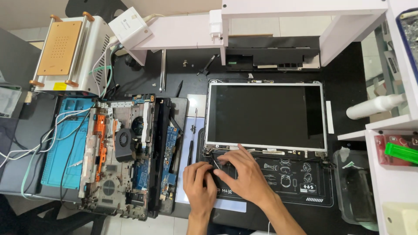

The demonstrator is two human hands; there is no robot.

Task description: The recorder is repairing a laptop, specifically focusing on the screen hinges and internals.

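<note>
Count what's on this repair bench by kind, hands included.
Hands: 2, left hand and right hand
Laptop screen panel: 1
Opened laptop chassis: 1
Black screwdriver: 1
White bottle: 1
Total: 6

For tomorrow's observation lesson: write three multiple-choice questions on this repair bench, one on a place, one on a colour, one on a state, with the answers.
1. Where does the opened laptop base lie? A. left of the screen panel B. right of it C. on top of it
2. What colour is the mat under the base's left side? A. red B. blue C. yellow
3. How is the screen panel? A. lit B. folded shut C. dark, lying flat

Answers: 1 A, the base sits to the panel's left. 2 B, the mat shows blue. 3 C, its glass is black; the left hand and right hand work at its lower edge.
</note>
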